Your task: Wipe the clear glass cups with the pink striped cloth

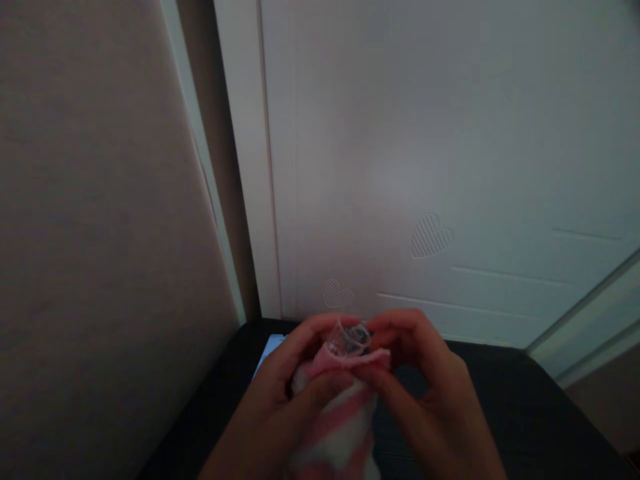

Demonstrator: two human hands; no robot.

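Observation:
Low in the dim picture my left hand [285, 393] and my right hand [430, 400] meet over a pink and white striped fuzzy sock [340, 427]. Both pinch its upper pink edge, thumbs and fingers pressed together. A small clear plastic piece [350, 338] sticks up from that edge between my fingertips. The sock's lower end runs off the bottom of the picture.
A dark surface [525, 413] lies under my hands, with a pale blue flat thing [270, 350] at its far left edge. Behind stands a white door [425, 153] with two striped heart marks. A beige wall [95, 233] closes the left side.

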